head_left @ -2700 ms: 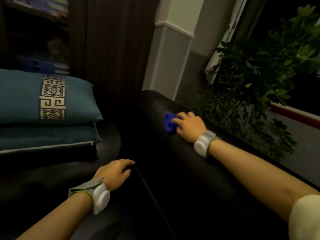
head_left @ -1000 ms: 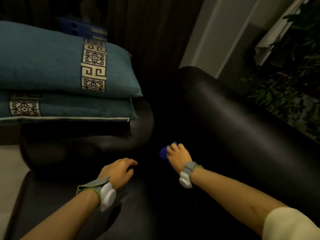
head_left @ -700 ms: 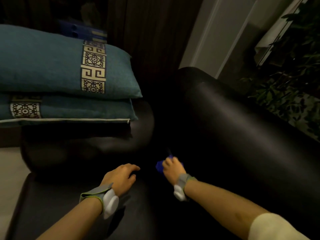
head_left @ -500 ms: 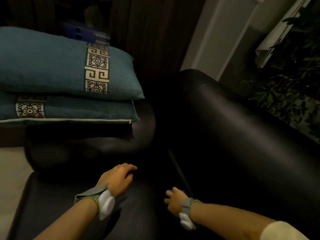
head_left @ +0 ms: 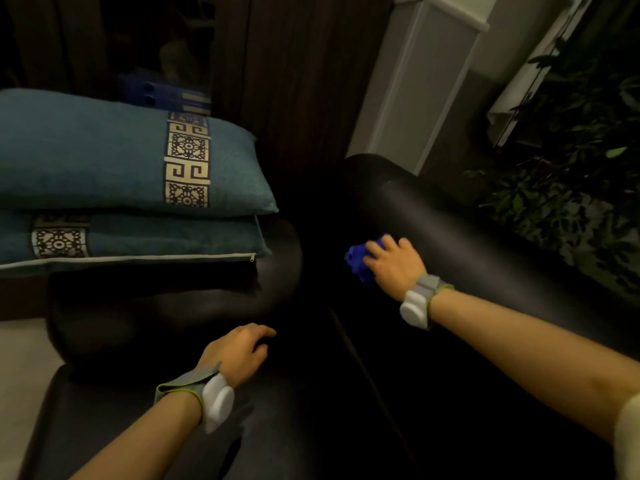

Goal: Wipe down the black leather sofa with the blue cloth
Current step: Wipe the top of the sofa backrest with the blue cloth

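Black leather is what you are working on, and your right hand point(head_left: 393, 263) has the blue cloth point(head_left: 358, 259) bunched under its curled fingers, pressed against the inner face of the sofa point(head_left: 485, 244) backrest, low down near the dark corner where backrest and armrest meet. Only a crumpled edge of the cloth shows past your fingertips; the rest is hidden beneath your palm.

Your left hand point(head_left: 239, 351) rests on the seat cushion with fingers loosely spread, holding nothing. It looks like a brace, and that is a good use for it.

To do this pass well, I would flatten the cloth rather than keep it wadded, since a ball touches the leather over a small patch only. Keep your palm bearing on it evenly and draw long overlapping strokes along the backrest, working from the rounded top down to the crease by the seat (dust tends to collect in that seam, though it is too dark here to see any). Go gently at the corner so the cloth does not slip out from under your fingers.

Two teal cushions point(head_left: 114, 161) are stacked on the armrest to your left, well apart from the cloth. Judging by how they sit, that armrest will need them lifted off before you can wipe under them. Much of the sofa probably remains to be covered.
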`<move>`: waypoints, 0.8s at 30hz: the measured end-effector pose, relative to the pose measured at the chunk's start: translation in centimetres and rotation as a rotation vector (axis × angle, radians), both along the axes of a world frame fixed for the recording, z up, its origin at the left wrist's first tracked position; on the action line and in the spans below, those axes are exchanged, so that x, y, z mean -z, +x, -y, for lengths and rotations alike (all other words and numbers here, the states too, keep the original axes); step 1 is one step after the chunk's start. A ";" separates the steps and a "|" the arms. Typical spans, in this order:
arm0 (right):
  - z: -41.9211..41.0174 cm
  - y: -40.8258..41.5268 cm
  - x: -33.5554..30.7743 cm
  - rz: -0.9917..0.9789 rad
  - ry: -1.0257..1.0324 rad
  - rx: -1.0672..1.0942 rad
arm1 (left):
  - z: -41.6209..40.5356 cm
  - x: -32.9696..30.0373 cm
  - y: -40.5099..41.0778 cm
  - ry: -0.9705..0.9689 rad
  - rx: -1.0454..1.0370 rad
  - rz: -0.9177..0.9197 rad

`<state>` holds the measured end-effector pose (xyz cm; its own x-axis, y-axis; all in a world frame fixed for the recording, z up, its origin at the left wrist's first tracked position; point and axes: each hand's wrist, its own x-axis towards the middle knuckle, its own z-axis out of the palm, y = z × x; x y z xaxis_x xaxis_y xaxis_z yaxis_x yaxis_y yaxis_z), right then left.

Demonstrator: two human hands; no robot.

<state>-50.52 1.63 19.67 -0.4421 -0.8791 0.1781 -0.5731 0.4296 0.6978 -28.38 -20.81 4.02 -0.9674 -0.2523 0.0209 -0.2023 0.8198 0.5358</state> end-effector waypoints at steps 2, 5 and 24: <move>-0.5 -0.6 -2.1 -0.014 -0.068 0.057 | -0.9 -0.5 -0.3 0.002 0.022 -0.015; -0.7 0.8 -1.4 -0.002 -0.041 0.081 | -2.4 -1.0 -0.6 -0.002 0.059 -0.038; -14.7 -3.7 -12.3 0.425 -0.460 0.562 | -11.0 -6.7 -5.7 -0.031 0.254 -0.161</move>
